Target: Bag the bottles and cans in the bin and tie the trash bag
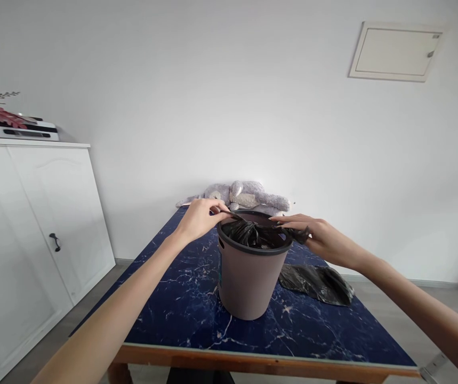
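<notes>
A mauve plastic bin (248, 277) with a dark rim stands upright on the blue marbled table (173, 314). A black bin bag (252, 233) sits bunched in its mouth. My left hand (200, 218) pinches the bag's edge at the bin's far left rim. My right hand (316, 237) grips the bag's other edge just outside the right rim. Both hands stretch the plastic across the opening.
A second crumpled black bag (316, 284) lies on the table right of the bin. A grey plush toy (248, 196) lies at the table's far end against the wall. A white cabinet (32, 224) stands on the left, with a plant and a device on top.
</notes>
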The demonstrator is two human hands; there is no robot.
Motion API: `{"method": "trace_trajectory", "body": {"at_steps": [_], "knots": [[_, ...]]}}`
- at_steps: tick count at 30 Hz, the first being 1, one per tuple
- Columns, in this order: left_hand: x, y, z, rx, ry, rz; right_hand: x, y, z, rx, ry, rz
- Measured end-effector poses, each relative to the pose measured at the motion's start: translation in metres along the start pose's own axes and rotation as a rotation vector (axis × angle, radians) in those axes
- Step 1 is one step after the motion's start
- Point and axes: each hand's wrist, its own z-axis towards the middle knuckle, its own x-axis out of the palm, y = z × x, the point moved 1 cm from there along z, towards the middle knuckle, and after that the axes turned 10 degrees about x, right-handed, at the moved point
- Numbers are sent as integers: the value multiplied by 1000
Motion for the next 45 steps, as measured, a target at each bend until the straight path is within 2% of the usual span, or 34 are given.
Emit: {"method": "trace_trajectory", "body": {"at_steps": [2, 6, 8, 10, 13, 15, 19, 24, 28, 32, 37, 40, 43, 45], "knots": [[2, -8, 2, -45, 52, -118, 1, 14, 4, 97, 2, 177], [14, -32, 8, -195, 199, -610, 7, 43, 19, 297, 47, 605], [20, -41, 11, -248, 173, -745, 10, 53, 25, 327, 94, 831], [24, -45, 13, -282, 79, -821, 11, 59, 28, 326, 126, 997], [25, -42, 14, -273, -10, -835, 10, 64, 30, 329, 105, 1073], [23, -39, 13, -210, 32, -709, 9, 66, 29, 341, 95, 1010], [21, -33, 9, -53, 165, -315, 9, 67, 27, 407, 112, 573], [20, -18, 5, -41, 219, -121, 7, 58, 28, 448, 42, 234], [14, -4, 1, -61, 216, -126, 8, 44, 27, 449, 59, 46], [13, 3, -2, -62, 208, -156, 11, 36, 26, 430, 90, -45], [8, -1, -9, -57, 196, -194, 15, 43, 24, 381, 115, -83], [-2, -5, -20, -67, 164, -290, 19, 52, 19, 374, 57, -74], [-10, 3, -36, -89, 65, -448, 23, 59, 12, 351, -100, 15], [-9, 21, -51, -176, -106, -471, 23, 63, 11, 319, -176, 52]]}}
